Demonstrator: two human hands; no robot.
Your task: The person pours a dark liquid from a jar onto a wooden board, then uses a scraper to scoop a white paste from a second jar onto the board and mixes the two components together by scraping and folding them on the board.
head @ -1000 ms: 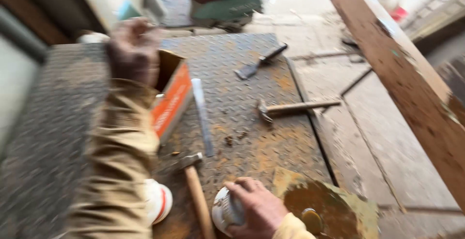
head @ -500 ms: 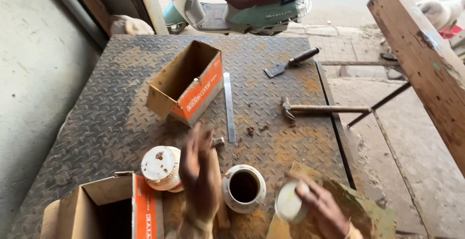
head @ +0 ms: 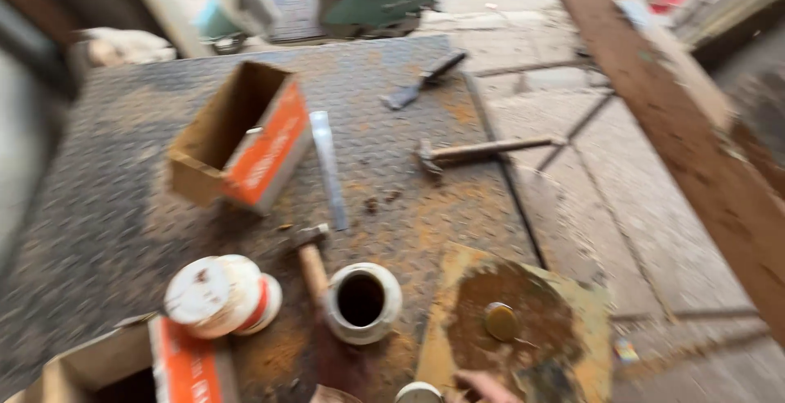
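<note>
My right hand [head: 482,387] at the bottom edge touches a small white lid [head: 419,392], grip unclear, open jar [head: 361,301] just up-left of it, left hand unseen.

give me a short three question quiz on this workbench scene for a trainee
1. True or false: the white open-topped can stands upright on the rusty checker-plate steel table.
2. What lies nearest the can's left side? A) wooden-handled hammer B) flat metal file C) orange cardboard box
3. Fill in: the small round brass-coloured lid rests on a stained ____ board.

Key: 1 true, its dark mouth faces up. 2 A. 3 yellow.
</note>
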